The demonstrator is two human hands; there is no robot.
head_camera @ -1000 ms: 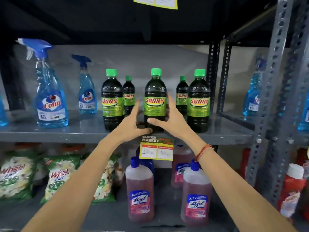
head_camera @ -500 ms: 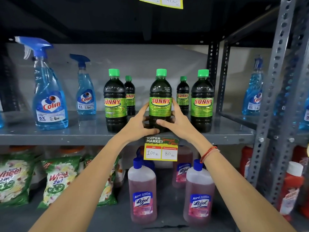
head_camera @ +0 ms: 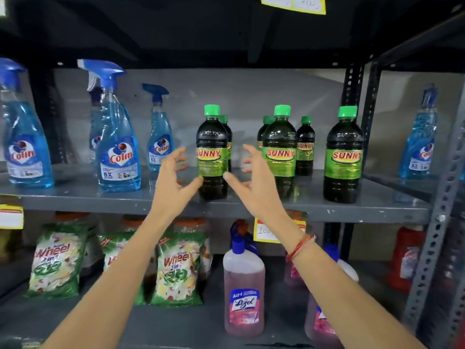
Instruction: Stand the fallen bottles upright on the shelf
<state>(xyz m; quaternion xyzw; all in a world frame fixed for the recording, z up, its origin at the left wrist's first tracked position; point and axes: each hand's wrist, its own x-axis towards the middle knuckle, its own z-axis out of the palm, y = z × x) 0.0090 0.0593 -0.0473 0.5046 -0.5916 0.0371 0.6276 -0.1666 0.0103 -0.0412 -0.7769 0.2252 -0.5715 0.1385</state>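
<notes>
We see every Sunny bottle (head_camera: 212,157) upright on the shelf (head_camera: 75,200); left hand (head_camera: 173,182) and right hand (head_camera: 256,182), grips spread, empty

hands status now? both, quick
Left hand: open, fingers spread, holding nothing, beside the front-left Sunny bottle.
Right hand: open, empty.

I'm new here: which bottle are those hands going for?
On the grey metal shelf, find the dark bottles with green caps. It is the leftmost front Sunny bottle, between the open left hand and right hand.
</notes>
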